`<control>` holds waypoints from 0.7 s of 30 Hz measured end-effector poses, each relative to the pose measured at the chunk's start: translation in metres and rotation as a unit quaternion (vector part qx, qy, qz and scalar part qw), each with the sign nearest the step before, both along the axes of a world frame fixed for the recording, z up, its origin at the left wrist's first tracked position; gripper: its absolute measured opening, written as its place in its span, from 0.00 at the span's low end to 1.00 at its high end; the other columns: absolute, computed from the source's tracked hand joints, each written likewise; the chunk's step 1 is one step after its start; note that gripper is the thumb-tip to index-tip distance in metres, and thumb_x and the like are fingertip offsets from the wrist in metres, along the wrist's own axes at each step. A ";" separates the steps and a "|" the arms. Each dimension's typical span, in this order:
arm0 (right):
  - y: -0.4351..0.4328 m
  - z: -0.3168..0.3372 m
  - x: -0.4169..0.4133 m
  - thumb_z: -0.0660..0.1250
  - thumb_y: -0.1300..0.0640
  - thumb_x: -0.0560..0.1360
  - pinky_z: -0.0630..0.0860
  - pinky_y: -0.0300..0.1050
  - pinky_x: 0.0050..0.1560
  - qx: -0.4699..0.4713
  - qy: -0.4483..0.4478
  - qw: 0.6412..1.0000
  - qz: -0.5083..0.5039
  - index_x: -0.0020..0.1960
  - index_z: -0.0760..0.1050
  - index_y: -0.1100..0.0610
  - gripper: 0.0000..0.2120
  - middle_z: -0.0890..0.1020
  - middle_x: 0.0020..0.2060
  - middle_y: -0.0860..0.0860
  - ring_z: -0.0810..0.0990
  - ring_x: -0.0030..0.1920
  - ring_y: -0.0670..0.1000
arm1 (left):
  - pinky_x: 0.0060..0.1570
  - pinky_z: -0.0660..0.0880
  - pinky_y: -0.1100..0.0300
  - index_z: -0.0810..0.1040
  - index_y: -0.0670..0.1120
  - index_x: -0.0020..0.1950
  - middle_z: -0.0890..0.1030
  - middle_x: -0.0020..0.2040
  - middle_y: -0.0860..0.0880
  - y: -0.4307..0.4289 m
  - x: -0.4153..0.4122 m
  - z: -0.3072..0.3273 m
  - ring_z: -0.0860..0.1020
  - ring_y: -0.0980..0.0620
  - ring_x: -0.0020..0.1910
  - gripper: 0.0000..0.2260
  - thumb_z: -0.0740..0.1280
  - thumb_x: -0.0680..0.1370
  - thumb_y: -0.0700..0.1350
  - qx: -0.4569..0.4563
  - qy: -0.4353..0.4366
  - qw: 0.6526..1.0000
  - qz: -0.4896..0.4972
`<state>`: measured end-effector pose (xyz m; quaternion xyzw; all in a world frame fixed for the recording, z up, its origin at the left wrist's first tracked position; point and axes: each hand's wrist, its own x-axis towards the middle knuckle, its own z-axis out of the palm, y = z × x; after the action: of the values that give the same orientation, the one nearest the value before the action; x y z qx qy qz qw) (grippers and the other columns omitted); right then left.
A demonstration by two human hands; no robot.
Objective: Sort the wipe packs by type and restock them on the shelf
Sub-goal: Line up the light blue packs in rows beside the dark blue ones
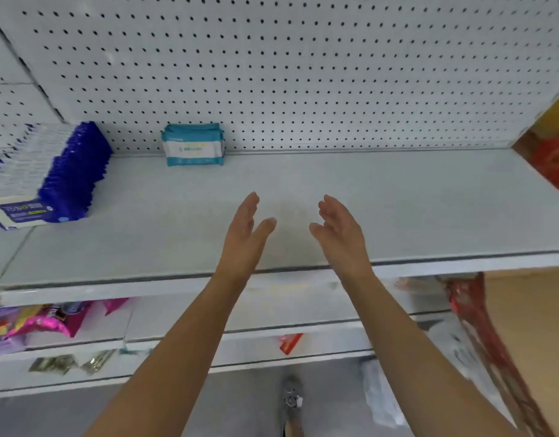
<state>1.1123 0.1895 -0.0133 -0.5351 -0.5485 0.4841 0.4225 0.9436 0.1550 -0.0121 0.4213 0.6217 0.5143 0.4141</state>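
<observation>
Left hand (245, 230), right hand (339, 230) above shelf (398, 200), fingers (251, 203) straight, spread wide, holding nothing. Teal wipe packs (193, 145) far, upright against pegboard (303, 74); blue wipe packs (66, 171) in row, left.

Bare L hand (245, 230) & R hand (341, 230), bare forearms (189, 326); grey shoe (292, 394) w/ pale trim.

On the shelf (398, 200) before you, a row of packs (51, 178) stands far left, a small stack (193, 145) against the pegboard (303, 74) behind.

blue packs (70, 171): cut at left edge | teal pack (193, 146): print unreadable
</observation>
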 end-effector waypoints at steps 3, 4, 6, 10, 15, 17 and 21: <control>-0.035 -0.004 0.064 0.68 0.64 0.78 0.70 0.54 0.72 -0.011 -0.004 0.998 -0.057 0.74 0.67 0.51 0.27 0.75 0.69 0.49 0.74 0.69 0.47 | 0.72 0.64 0.58 0.65 0.56 0.77 0.67 0.77 0.56 -0.018 0.057 -0.003 0.65 0.56 0.75 0.26 0.67 0.81 0.44 -0.008 -0.034 0.998 -0.044; -0.046 -0.003 0.087 0.67 0.65 0.78 0.70 0.54 0.72 -0.012 0.001 0.997 -0.080 0.74 0.67 0.52 0.27 0.75 0.69 0.50 0.74 0.68 0.47 | 0.73 0.63 0.56 0.65 0.55 0.77 0.67 0.76 0.56 -0.023 0.077 -0.005 0.65 0.56 0.75 0.26 0.67 0.81 0.43 -0.013 -0.039 0.997 -0.063; -0.067 -0.002 0.129 0.66 0.67 0.78 0.70 0.52 0.71 -0.015 0.010 0.992 -0.125 0.74 0.67 0.54 0.27 0.75 0.68 0.52 0.75 0.68 0.48 | 0.75 0.63 0.52 0.65 0.55 0.77 0.68 0.76 0.55 -0.031 0.119 -0.008 0.66 0.53 0.75 0.26 0.67 0.81 0.42 -0.021 -0.038 0.994 -0.100; -0.106 -0.005 0.216 0.68 0.63 0.77 0.74 0.51 0.68 -0.012 0.000 0.982 -0.191 0.71 0.69 0.51 0.24 0.80 0.61 0.47 0.79 0.62 0.46 | 0.67 0.70 0.65 0.67 0.52 0.76 0.72 0.73 0.54 -0.051 0.211 -0.015 0.71 0.55 0.71 0.25 0.66 0.80 0.40 -0.026 -0.041 0.985 -0.164; -0.170 -0.017 0.344 0.67 0.63 0.78 0.77 0.39 0.59 -0.028 -0.004 0.967 -0.254 0.73 0.67 0.55 0.25 0.78 0.64 0.50 0.79 0.60 0.47 | 0.55 0.71 0.72 0.76 0.60 0.66 0.80 0.61 0.66 -0.095 0.344 -0.030 0.76 0.64 0.63 0.21 0.68 0.78 0.38 -0.015 -0.058 0.969 -0.239; -0.196 -0.025 0.399 0.66 0.65 0.78 0.78 0.34 0.53 -0.029 -0.005 0.963 -0.268 0.72 0.68 0.56 0.24 0.78 0.63 0.52 0.79 0.59 0.48 | 0.58 0.72 0.71 0.75 0.56 0.68 0.79 0.63 0.62 -0.113 0.402 -0.040 0.76 0.62 0.64 0.21 0.68 0.78 0.39 -0.018 -0.052 0.964 -0.259; -0.240 -0.044 0.500 0.69 0.63 0.76 0.77 0.40 0.59 -0.075 -0.007 0.954 -0.290 0.70 0.70 0.52 0.24 0.80 0.60 0.50 0.80 0.57 0.45 | 0.57 0.71 0.70 0.72 0.52 0.71 0.77 0.62 0.58 -0.148 0.515 -0.060 0.76 0.58 0.65 0.23 0.68 0.78 0.37 -0.065 -0.035 0.962 -0.264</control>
<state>1.6128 -0.0510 -0.0568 -0.7047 -0.3352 0.3767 0.4991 1.4583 0.0072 -0.0726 0.5243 0.5060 0.3596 0.5829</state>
